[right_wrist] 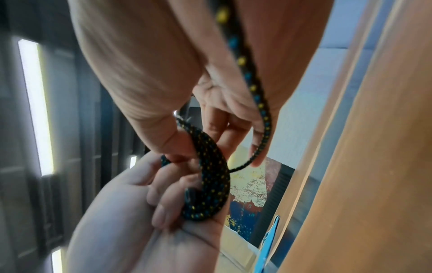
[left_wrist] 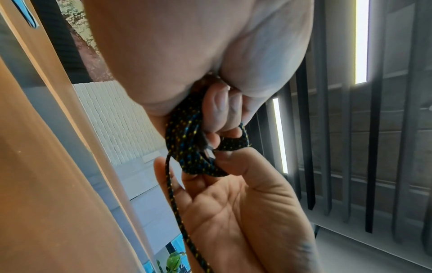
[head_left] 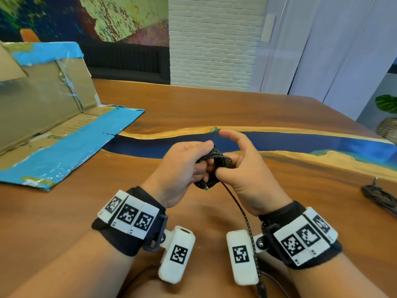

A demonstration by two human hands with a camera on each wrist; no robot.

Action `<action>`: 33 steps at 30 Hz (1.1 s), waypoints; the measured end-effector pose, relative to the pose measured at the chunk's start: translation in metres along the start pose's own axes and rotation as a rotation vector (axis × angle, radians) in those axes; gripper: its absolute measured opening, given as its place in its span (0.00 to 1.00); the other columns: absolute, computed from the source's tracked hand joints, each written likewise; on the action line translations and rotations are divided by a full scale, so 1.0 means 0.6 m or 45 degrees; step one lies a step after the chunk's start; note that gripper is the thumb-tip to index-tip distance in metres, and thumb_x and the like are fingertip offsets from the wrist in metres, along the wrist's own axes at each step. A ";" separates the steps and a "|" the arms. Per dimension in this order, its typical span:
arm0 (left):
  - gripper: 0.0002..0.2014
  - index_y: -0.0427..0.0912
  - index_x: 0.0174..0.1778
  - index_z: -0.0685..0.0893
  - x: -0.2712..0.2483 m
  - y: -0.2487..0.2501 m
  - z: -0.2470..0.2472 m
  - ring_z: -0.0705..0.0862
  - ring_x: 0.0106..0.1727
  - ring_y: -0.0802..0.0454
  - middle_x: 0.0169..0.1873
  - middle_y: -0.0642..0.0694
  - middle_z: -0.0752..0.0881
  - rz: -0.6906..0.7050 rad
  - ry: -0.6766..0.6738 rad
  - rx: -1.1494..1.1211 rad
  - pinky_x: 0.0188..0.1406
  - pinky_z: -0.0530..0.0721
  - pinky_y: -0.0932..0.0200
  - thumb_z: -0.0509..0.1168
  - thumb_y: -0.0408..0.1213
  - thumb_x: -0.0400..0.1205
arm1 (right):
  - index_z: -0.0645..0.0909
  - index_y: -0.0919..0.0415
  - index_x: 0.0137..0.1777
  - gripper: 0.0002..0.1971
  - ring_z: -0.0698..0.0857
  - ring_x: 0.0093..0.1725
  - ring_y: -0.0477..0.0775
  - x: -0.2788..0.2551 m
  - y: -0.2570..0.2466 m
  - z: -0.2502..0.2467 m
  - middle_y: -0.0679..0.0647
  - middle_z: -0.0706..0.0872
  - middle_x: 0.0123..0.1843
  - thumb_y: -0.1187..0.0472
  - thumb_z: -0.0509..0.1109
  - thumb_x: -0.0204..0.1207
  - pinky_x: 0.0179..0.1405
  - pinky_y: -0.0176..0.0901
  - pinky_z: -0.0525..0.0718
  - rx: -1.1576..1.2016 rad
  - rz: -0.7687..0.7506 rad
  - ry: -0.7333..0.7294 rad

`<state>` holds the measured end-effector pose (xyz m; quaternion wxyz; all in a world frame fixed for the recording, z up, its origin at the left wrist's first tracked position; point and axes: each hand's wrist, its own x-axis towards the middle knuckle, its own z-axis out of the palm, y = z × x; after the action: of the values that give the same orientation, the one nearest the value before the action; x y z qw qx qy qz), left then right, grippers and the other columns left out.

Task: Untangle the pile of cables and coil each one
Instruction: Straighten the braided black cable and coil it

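Observation:
A black braided cable [head_left: 221, 160] flecked with yellow and blue is wound into a small coil and held above the table between both hands. My left hand [head_left: 199, 162] grips the coil, fingers curled through its loops and thumb on top. My right hand [head_left: 231, 165] pinches the coil's right side with its thumb, index finger raised. The loose tail [head_left: 241, 209] hangs down past my right wrist. In the left wrist view the coil [left_wrist: 191, 147] sits under the right thumb [left_wrist: 236, 160]. The right wrist view shows the coil [right_wrist: 210, 177] lying in the left fingers [right_wrist: 163, 199].
Another black cable [head_left: 380, 196] lies on the wooden table [head_left: 279, 117] at the right edge. An opened cardboard box [head_left: 53, 117] with blue tape covers the table's left side. A potted plant [head_left: 386, 104] stands beyond the far right corner.

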<state>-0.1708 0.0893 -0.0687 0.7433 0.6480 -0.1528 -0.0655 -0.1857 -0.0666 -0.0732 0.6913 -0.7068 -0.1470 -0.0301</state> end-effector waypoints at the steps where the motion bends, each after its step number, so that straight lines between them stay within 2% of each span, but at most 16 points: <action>1: 0.20 0.34 0.35 0.78 0.001 -0.002 0.001 0.61 0.19 0.53 0.20 0.46 0.62 0.013 -0.002 0.007 0.28 0.69 0.58 0.59 0.42 0.91 | 0.68 0.51 0.76 0.38 0.92 0.41 0.59 0.000 0.000 0.003 0.66 0.88 0.46 0.85 0.67 0.73 0.48 0.50 0.90 -0.033 -0.019 0.027; 3: 0.20 0.33 0.37 0.79 0.001 -0.004 0.003 0.62 0.21 0.53 0.20 0.46 0.63 0.028 -0.003 0.039 0.28 0.69 0.58 0.58 0.42 0.91 | 0.70 0.53 0.73 0.34 0.92 0.40 0.59 0.001 0.003 0.005 0.66 0.86 0.48 0.83 0.68 0.72 0.46 0.51 0.91 -0.090 -0.029 0.052; 6: 0.18 0.33 0.40 0.79 0.000 -0.007 0.004 0.63 0.22 0.53 0.21 0.45 0.63 0.032 -0.003 0.076 0.30 0.68 0.56 0.58 0.42 0.91 | 0.72 0.53 0.68 0.29 0.90 0.40 0.67 0.001 0.009 0.005 0.59 0.90 0.39 0.78 0.68 0.70 0.48 0.66 0.91 -0.134 -0.025 0.049; 8: 0.18 0.33 0.40 0.79 0.001 -0.008 0.003 0.64 0.21 0.53 0.20 0.45 0.64 0.028 0.013 0.094 0.30 0.68 0.57 0.58 0.41 0.91 | 0.72 0.51 0.68 0.29 0.90 0.43 0.73 0.001 0.011 0.007 0.60 0.91 0.40 0.77 0.68 0.70 0.50 0.74 0.89 -0.149 -0.024 0.070; 11: 0.18 0.34 0.41 0.80 0.001 -0.009 0.006 0.63 0.24 0.53 0.22 0.45 0.65 0.035 0.012 0.131 0.25 0.67 0.62 0.58 0.42 0.92 | 0.73 0.50 0.66 0.27 0.91 0.46 0.68 0.004 0.016 0.009 0.66 0.87 0.50 0.71 0.72 0.70 0.49 0.72 0.89 -0.213 -0.054 0.142; 13: 0.18 0.34 0.41 0.79 0.002 -0.008 0.006 0.63 0.24 0.54 0.22 0.46 0.65 0.040 0.018 0.142 0.26 0.67 0.62 0.57 0.42 0.92 | 0.76 0.49 0.64 0.25 0.90 0.47 0.68 0.007 0.019 0.006 0.66 0.88 0.50 0.66 0.73 0.67 0.49 0.73 0.89 -0.257 -0.053 0.168; 14: 0.19 0.34 0.40 0.79 0.002 -0.007 0.004 0.63 0.23 0.54 0.21 0.47 0.64 0.035 0.027 0.129 0.28 0.67 0.59 0.57 0.42 0.92 | 0.79 0.51 0.62 0.22 0.91 0.47 0.68 0.009 0.020 0.001 0.66 0.89 0.49 0.67 0.74 0.68 0.51 0.72 0.89 -0.241 -0.041 0.162; 17: 0.20 0.35 0.37 0.79 0.004 -0.005 -0.005 0.59 0.21 0.52 0.19 0.47 0.62 -0.015 0.045 0.022 0.32 0.67 0.52 0.58 0.42 0.91 | 0.87 0.62 0.53 0.12 0.89 0.45 0.57 0.012 0.021 -0.009 0.62 0.91 0.46 0.75 0.73 0.74 0.50 0.56 0.89 -0.135 0.033 0.059; 19: 0.20 0.35 0.36 0.79 0.004 -0.003 -0.007 0.57 0.21 0.52 0.19 0.47 0.61 -0.055 0.043 -0.042 0.31 0.68 0.53 0.58 0.43 0.91 | 0.89 0.65 0.50 0.07 0.87 0.47 0.56 0.012 0.021 -0.012 0.66 0.90 0.45 0.72 0.75 0.74 0.50 0.52 0.83 -0.075 0.066 -0.004; 21: 0.20 0.35 0.35 0.78 0.003 0.000 -0.008 0.56 0.20 0.52 0.18 0.48 0.60 -0.106 0.041 -0.106 0.30 0.68 0.54 0.58 0.44 0.90 | 0.90 0.67 0.52 0.12 0.87 0.50 0.62 0.013 0.024 -0.017 0.74 0.89 0.49 0.64 0.78 0.69 0.53 0.56 0.80 0.026 0.094 -0.059; 22: 0.20 0.36 0.35 0.78 0.002 0.003 -0.008 0.56 0.20 0.52 0.18 0.49 0.60 -0.139 0.033 -0.142 0.30 0.69 0.55 0.59 0.44 0.90 | 0.89 0.69 0.53 0.15 0.86 0.51 0.65 0.013 0.025 -0.019 0.74 0.89 0.49 0.62 0.80 0.68 0.53 0.57 0.79 0.096 0.108 -0.091; 26: 0.21 0.38 0.32 0.77 -0.003 0.014 -0.007 0.61 0.15 0.56 0.15 0.51 0.60 -0.313 -0.055 -0.270 0.25 0.70 0.60 0.59 0.45 0.89 | 0.82 0.68 0.60 0.32 0.77 0.53 0.71 0.011 0.030 -0.019 0.68 0.86 0.47 0.59 0.89 0.59 0.58 0.66 0.70 0.353 0.170 -0.218; 28: 0.22 0.39 0.30 0.77 -0.005 0.017 -0.007 0.64 0.15 0.56 0.14 0.52 0.62 -0.367 -0.092 -0.284 0.25 0.69 0.60 0.59 0.45 0.88 | 0.79 0.66 0.59 0.29 0.81 0.50 0.71 0.010 0.031 -0.016 0.65 0.87 0.43 0.61 0.88 0.61 0.59 0.68 0.68 0.404 0.170 -0.284; 31: 0.22 0.39 0.29 0.76 -0.005 0.019 -0.008 0.66 0.15 0.56 0.13 0.52 0.62 -0.397 -0.113 -0.299 0.28 0.67 0.59 0.59 0.45 0.88 | 0.78 0.66 0.57 0.20 0.87 0.45 0.66 0.006 0.028 -0.014 0.63 0.87 0.39 0.65 0.79 0.66 0.61 0.69 0.72 0.427 0.173 -0.315; 33: 0.21 0.38 0.30 0.77 -0.005 0.020 -0.009 0.64 0.17 0.54 0.14 0.51 0.62 -0.395 -0.104 -0.291 0.27 0.69 0.59 0.59 0.45 0.88 | 0.78 0.67 0.58 0.21 0.86 0.48 0.69 0.007 0.027 -0.015 0.66 0.88 0.41 0.67 0.78 0.66 0.62 0.69 0.71 0.434 0.161 -0.305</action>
<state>-0.1730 0.0967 -0.0581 0.7862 0.5719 -0.0727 -0.2225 -0.1764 -0.0748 -0.0877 0.7791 -0.5859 -0.1864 0.1226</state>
